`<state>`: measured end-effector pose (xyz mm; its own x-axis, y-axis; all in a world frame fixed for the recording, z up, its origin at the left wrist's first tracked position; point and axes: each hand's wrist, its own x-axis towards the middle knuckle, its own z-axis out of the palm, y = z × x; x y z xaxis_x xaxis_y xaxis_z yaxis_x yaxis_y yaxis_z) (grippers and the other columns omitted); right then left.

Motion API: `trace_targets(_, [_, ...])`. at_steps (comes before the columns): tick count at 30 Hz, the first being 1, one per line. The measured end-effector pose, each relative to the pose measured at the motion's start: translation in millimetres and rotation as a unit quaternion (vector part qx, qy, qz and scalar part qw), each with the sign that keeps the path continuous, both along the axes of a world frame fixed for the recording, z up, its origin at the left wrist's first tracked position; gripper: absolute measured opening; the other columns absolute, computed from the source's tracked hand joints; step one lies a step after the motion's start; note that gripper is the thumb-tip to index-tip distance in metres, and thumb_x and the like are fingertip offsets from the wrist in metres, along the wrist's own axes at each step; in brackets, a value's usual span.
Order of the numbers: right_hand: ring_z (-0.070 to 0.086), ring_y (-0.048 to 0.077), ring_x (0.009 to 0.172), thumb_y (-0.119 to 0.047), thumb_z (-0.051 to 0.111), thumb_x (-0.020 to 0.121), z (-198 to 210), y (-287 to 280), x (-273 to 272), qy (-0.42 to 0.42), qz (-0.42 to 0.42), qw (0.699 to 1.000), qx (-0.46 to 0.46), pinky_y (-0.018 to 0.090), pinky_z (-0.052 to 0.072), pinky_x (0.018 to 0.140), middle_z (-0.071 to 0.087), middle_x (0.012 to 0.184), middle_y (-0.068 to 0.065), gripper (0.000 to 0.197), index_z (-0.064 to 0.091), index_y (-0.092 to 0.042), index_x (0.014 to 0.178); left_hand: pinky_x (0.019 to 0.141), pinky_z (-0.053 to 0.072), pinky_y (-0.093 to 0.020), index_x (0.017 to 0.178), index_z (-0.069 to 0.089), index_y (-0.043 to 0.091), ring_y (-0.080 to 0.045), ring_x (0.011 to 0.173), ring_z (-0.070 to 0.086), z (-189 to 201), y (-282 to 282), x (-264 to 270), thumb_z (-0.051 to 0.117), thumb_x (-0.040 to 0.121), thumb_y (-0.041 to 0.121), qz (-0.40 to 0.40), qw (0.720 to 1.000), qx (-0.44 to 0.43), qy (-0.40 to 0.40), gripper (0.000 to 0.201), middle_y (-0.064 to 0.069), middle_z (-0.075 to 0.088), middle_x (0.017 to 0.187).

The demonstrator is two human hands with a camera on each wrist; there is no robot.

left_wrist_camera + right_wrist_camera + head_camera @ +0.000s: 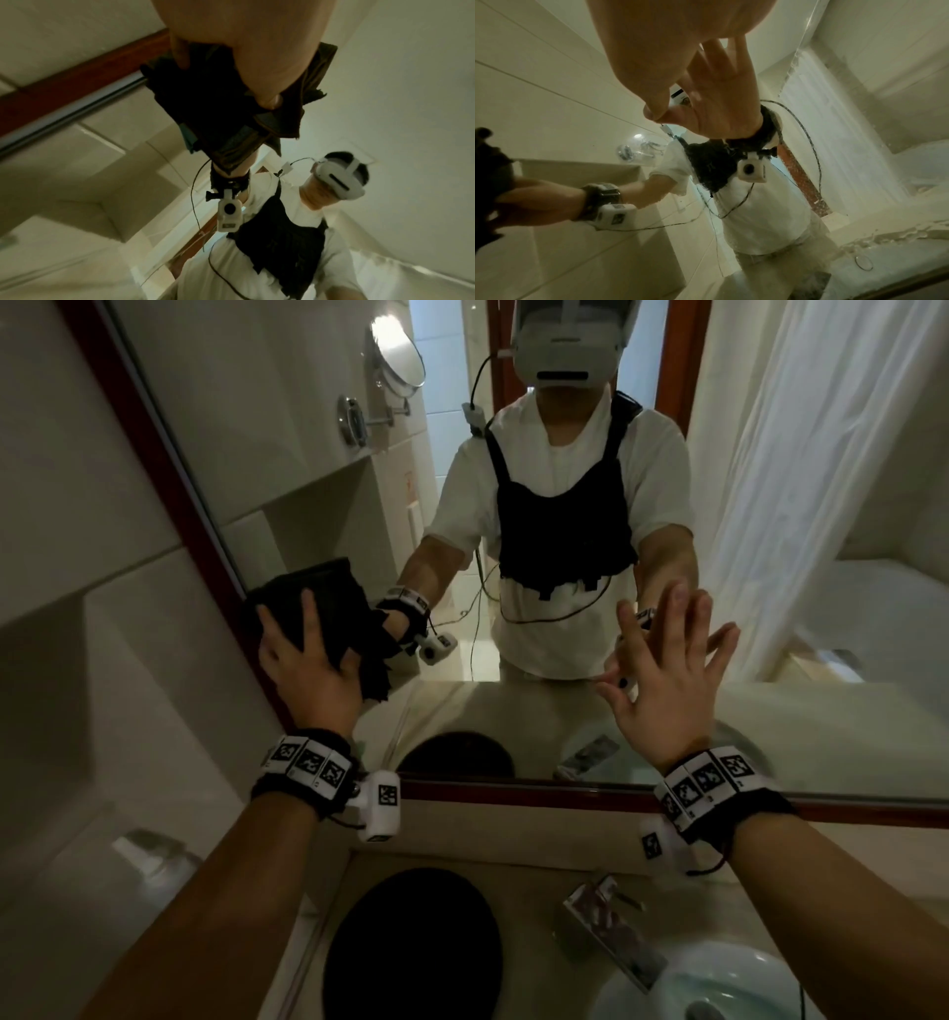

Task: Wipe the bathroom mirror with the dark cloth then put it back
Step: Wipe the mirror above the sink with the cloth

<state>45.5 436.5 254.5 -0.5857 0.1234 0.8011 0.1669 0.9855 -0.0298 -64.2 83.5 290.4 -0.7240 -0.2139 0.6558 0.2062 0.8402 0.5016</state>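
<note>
Left hand (pixel 303 660) presses the dark cloth (pixel 318 603), fingers curled round it, flat against the mirror (pixel 308 469) at nine o'clock by the frame, mid-wipe; right hand (pixel 662 675), fingers spread at three o'clock, seemingly braces against the glass.

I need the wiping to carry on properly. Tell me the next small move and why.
Probably sweep the left hand rightward across the mirror: it presses the dark cloth at the glass's left edge beside the frame, while the right hand rests open, fingers spread, on the glass.
</note>
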Motion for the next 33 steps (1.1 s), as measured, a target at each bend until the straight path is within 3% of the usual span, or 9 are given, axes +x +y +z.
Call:
trace_targets(5, [-0.001,0.043,0.151,-0.053,0.073,0.08,-1.5,0.9,-1.1,-0.002,0.003,1.0,-0.005,0.069,-0.001,0.115,-0.004,0.164,0.017,0.097,0.02,-0.028,0.157,0.111,0.03,-0.058,0.152,0.023,0.037,-0.046,0.141,0.018,8.9,44.5,14.9,0.068,0.085,0.032,0.0,0.995,-0.092,0.031,0.081,-0.018,0.003,0.162])
trace_targets(11, [-0.005,0.04,0.151,-0.053,0.072,0.081,-1.0,1.0,0.6,-0.002,0.008,1.0,-0.007,0.068,-0.002,0.115,-0.007,0.164,0.014,0.095,0.021,-0.029,0.157,0.096,0.035,-0.064,0.15,0.027,0.044,-0.045,0.139,0.021,8.9,130.1,50.2,0.063,0.085,0.044,-0.068,0.978,-0.185,0.062,0.074,-0.017,0.013,0.161])
trace_targets(18, [-0.003,0.04,0.151,-0.053,0.073,0.08,-2.1,-0.4,0.1,0.002,0.002,1.0,-0.01,0.068,-0.001,0.115,-0.008,0.165,0.012,0.096,0.021,-0.03,0.157,0.095,0.038,-0.062,0.149,0.03,0.044,-0.043,0.14,0.023,-26.4,128.5,51.9,0.065,0.087,0.04,-0.09,0.969,-0.22,0.065,0.071,-0.015,0.016,0.161])
trace_targets(24, [-0.005,0.039,0.151,-0.055,0.07,0.081,-1.1,1.0,1.9,-0.012,0.002,1.0,-0.009,0.066,-0.003,0.116,-0.007,0.165,0.014,0.095,0.02,-0.03,0.157,0.098,0.037,-0.061,0.148,0.034,0.042,-0.043,0.141,0.022,-61.4,116.6,51.3,0.07,0.085,0.033,-0.097,0.977,-0.185,0.045,0.072,-0.014,0.016,0.16])
trace_targets(33, [-0.005,0.038,0.152,-0.057,0.069,0.082,0.1,-0.5,3.6,-0.012,0.005,1.0,-0.016,0.065,-0.004,0.116,-0.006,0.165,0.013,0.093,0.021,-0.03,0.157,0.107,0.036,-0.06,0.15,0.031,0.032,-0.045,0.142,0.016,-45.8,58.2,24.5,0.069,0.086,0.032,-0.042,0.992,-0.115,0.009,0.075,-0.017,0.004,0.162])
